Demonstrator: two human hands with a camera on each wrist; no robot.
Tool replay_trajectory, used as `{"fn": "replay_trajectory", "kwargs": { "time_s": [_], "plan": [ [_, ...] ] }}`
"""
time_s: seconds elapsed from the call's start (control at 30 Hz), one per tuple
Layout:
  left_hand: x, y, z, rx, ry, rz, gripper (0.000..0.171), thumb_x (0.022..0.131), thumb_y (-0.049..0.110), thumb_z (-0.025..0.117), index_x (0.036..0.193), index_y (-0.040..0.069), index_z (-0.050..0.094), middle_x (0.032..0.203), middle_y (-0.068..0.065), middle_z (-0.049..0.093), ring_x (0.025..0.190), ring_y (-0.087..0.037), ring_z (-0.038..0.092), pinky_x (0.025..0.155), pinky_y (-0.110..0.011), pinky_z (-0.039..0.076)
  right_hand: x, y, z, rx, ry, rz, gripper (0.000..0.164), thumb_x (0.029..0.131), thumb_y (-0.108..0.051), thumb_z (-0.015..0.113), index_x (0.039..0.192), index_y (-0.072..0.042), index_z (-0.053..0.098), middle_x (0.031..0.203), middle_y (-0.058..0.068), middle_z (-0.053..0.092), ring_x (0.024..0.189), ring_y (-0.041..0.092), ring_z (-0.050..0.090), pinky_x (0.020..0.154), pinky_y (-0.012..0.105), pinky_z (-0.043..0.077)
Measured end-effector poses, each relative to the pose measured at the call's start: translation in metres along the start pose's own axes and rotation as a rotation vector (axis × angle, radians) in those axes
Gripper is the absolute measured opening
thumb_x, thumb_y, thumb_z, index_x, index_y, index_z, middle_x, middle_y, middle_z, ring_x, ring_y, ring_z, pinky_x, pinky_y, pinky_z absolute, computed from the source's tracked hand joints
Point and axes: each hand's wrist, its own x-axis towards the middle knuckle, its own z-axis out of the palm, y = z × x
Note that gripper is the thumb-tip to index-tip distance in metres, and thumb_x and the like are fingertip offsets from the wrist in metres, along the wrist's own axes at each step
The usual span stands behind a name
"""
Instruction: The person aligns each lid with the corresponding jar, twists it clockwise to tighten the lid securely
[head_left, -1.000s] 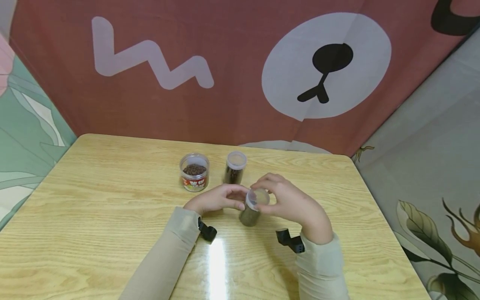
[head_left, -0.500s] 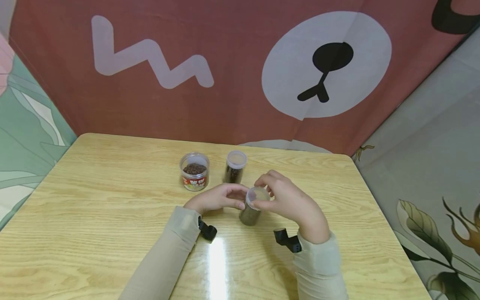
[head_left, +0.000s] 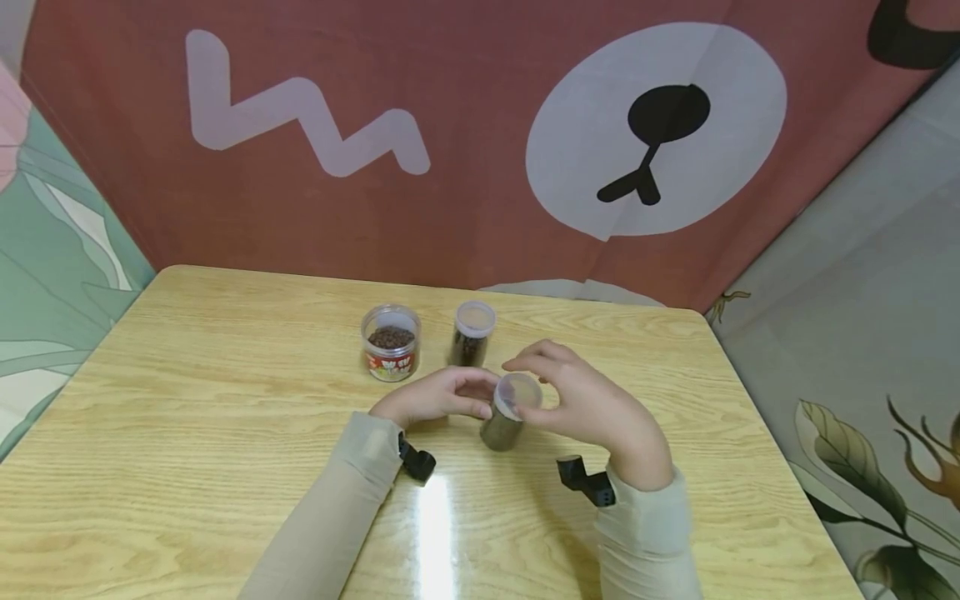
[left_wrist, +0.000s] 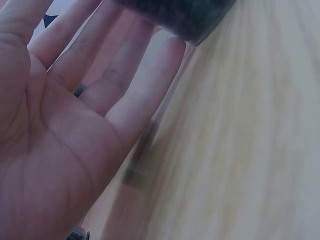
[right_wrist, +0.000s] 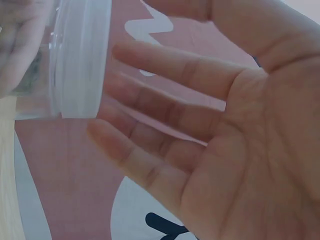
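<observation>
A clear jar (head_left: pixel 501 433) with greenish-brown contents leans slightly on the table in the head view, its translucent lid (head_left: pixel 519 392) on top. My left hand (head_left: pixel 442 395) holds the jar from the left, fingers behind and thumb in front. In the left wrist view the jar's dark lower end (left_wrist: pixel 185 17) shows past the fingers. Close around the lid hovers my right hand (head_left: pixel 588 404), its thumb near the front rim. In the right wrist view its fingers (right_wrist: pixel 170 70) are spread and nearly straight beside the lid, seemingly not gripping it.
Behind the left hand stands a similar lidded jar (head_left: pixel 469 337) with dark contents. To its left is a wide, uncovered jar (head_left: pixel 391 343) with brown granules and a red label. A printed curtain (head_left: pixel 480 208) hangs along the far edge of the wooden table (head_left: pixel 225 417).
My right hand shifts slightly left, then back right, its fingers loosening and moving off the lid's far side. The left hand and jar stay almost in place.
</observation>
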Motion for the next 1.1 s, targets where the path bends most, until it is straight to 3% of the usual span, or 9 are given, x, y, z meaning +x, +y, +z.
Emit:
{"fn": "replay_trajectory", "kwargs": {
  "time_s": [0.17,0.47,0.67,1.0,1.1],
  "plan": [
    [-0.0004,-0.0017,-0.0002,0.011,0.009,-0.017,0.045,0.098,0.015,0.068,0.141,0.004,0.056,0.138,-0.009,0.062,0.130,-0.022,0.056,0.109,-0.037,0.045,0.0013,0.0008,0.0012,0.023,-0.041,-0.051,0.037,0.088,-0.006,0.075,0.124,-0.002,0.069,0.122,0.007,0.064,0.116,0.027,0.058,0.100,0.048,0.049],
    [0.0006,-0.0048,-0.0008,-0.007,-0.002,-0.004,0.046,0.098,0.017,0.069,0.141,0.004,0.056,0.137,-0.009,0.062,0.131,-0.022,0.056,0.110,-0.037,0.044,0.0016,0.0008,0.0015,0.002,-0.049,-0.042,0.032,0.089,-0.006,0.075,0.120,-0.001,0.071,0.117,0.009,0.065,0.111,0.028,0.060,0.097,0.047,0.051],
    [0.0020,-0.0036,-0.0004,-0.008,-0.004,0.014,0.046,0.098,0.014,0.068,0.141,0.002,0.056,0.137,-0.011,0.062,0.130,-0.023,0.056,0.109,-0.038,0.045,0.0014,0.0003,0.0015,-0.005,-0.041,0.011,0.031,0.090,-0.011,0.077,0.118,0.000,0.070,0.114,0.010,0.064,0.106,0.028,0.061,0.093,0.045,0.053],
    [0.0003,0.0004,0.0012,0.049,0.028,-0.041,0.046,0.098,0.013,0.068,0.142,0.004,0.056,0.138,-0.008,0.062,0.129,-0.021,0.057,0.108,-0.037,0.045,0.0036,-0.0055,0.0028,-0.007,-0.044,0.144,0.034,0.089,-0.019,0.081,0.113,0.001,0.068,0.104,0.008,0.059,0.083,0.019,0.056,0.071,0.030,0.051],
    [0.0004,0.0005,0.0015,0.046,0.028,-0.039,0.045,0.099,0.013,0.068,0.141,0.004,0.056,0.138,-0.009,0.062,0.129,-0.021,0.056,0.109,-0.037,0.045,0.0032,-0.0049,0.0028,-0.012,-0.035,0.144,0.034,0.090,-0.020,0.080,0.114,0.000,0.068,0.104,0.007,0.059,0.085,0.019,0.056,0.073,0.031,0.051]
  ]
}}
